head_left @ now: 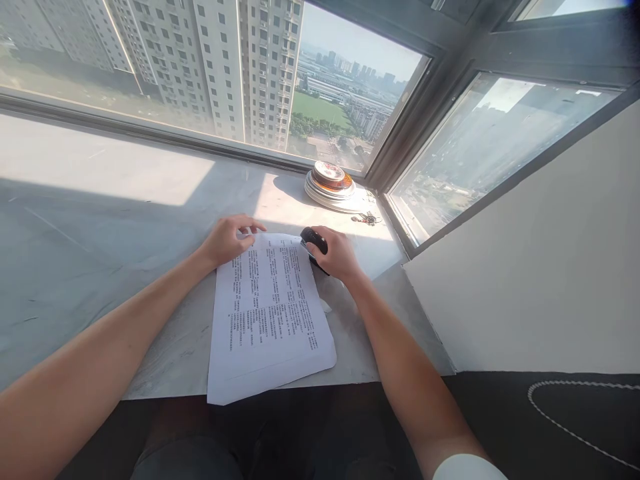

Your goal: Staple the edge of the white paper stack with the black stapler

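Note:
My right hand point(339, 252) is wrapped round a black stapler point(314, 239), which sits at the top right corner of the printed paper sheets point(273, 313). The stapler's base shows below my fingers; whether its jaws are pressed shut cannot be made out. At the paper's top left corner rests my left hand point(227, 239), its thumb touching the edge and its fingers stretched out, apart from the thumb. The sheets lie on the grey marble sill, and their lower end hangs past its front edge.
A stack of plates and round lids point(330, 185) stands by the window corner. Beside it lies a small bunch of keys point(367, 219). A small white scrap point(326, 306) lies right of the paper. The white wall point(530, 267) bounds the right side; a twisted cord point(550, 413) hangs lower right.

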`<state>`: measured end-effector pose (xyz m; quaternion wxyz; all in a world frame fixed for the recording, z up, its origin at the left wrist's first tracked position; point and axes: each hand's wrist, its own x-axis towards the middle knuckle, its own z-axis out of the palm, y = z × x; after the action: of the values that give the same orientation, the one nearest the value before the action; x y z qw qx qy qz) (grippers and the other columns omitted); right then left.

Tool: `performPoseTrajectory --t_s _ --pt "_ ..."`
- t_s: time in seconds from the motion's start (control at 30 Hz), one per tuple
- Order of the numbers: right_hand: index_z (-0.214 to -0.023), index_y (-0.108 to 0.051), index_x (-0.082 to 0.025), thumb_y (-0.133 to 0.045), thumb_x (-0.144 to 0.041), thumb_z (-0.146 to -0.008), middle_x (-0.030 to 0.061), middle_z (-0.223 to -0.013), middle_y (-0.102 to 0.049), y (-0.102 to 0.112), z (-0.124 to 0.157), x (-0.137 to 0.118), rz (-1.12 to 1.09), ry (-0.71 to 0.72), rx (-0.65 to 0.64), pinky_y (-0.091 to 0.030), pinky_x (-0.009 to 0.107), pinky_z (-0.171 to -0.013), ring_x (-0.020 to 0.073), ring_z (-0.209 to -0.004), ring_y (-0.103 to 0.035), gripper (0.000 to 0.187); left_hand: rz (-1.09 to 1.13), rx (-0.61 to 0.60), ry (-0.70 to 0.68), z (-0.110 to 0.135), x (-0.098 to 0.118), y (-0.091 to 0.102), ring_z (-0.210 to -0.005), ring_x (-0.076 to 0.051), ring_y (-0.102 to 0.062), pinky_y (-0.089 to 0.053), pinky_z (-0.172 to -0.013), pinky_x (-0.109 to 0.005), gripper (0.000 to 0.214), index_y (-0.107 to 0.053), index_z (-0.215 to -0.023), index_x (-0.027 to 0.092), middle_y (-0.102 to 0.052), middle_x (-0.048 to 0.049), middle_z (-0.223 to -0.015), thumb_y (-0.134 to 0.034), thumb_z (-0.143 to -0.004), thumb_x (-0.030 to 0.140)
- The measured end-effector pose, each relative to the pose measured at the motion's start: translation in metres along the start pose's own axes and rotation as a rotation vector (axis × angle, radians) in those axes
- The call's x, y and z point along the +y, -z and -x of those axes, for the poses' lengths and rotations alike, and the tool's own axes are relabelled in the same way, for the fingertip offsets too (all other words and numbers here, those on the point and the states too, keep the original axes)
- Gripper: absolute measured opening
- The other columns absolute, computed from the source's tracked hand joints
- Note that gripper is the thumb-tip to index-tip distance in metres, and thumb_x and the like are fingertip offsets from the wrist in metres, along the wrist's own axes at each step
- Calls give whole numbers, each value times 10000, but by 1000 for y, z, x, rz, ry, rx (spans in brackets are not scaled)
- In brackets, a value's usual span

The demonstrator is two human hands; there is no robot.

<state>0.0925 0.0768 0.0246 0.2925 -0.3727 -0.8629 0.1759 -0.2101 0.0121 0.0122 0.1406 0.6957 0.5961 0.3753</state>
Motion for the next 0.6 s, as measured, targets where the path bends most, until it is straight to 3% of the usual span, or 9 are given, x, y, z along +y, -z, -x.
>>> performPoseTrajectory --t_s 0.33,0.47,0.6 --pt "-1320 -704 -286 -582 -245 -984 72 -1212 -781 9 -3 10 84 12 -22 -469 512 -981 332 -1134 -640 360 -13 -111 3 2 5 2 -836 -211 -630 -591 -831 -398 342 -848 -1034 248 -718 -80 -1061 -620 -785 194" --pt "-1303 -697 -320 -564 -196 -974 38 -1190 -791 11 -4 13 90 45 -42 -407 554 -1042 330 -1139 -620 375 -14 -104 17 2 5 2 -807 -197 -611 -588 -841 -395 334 -846 -1033 249 -706 -76 -1071 -620 -792 199" --pt "-1260 -698 -315 -570 -203 -963 41 -1178 -780 12 -3 12 63 41 -56 -421 527 -1032 322 -1152 -619 342 -9 -104 13 2 4 2 -810 -198 -604 -586 -841 -395 333 -848 -1017 248 -696 -75 -1068 -619 -783 192"
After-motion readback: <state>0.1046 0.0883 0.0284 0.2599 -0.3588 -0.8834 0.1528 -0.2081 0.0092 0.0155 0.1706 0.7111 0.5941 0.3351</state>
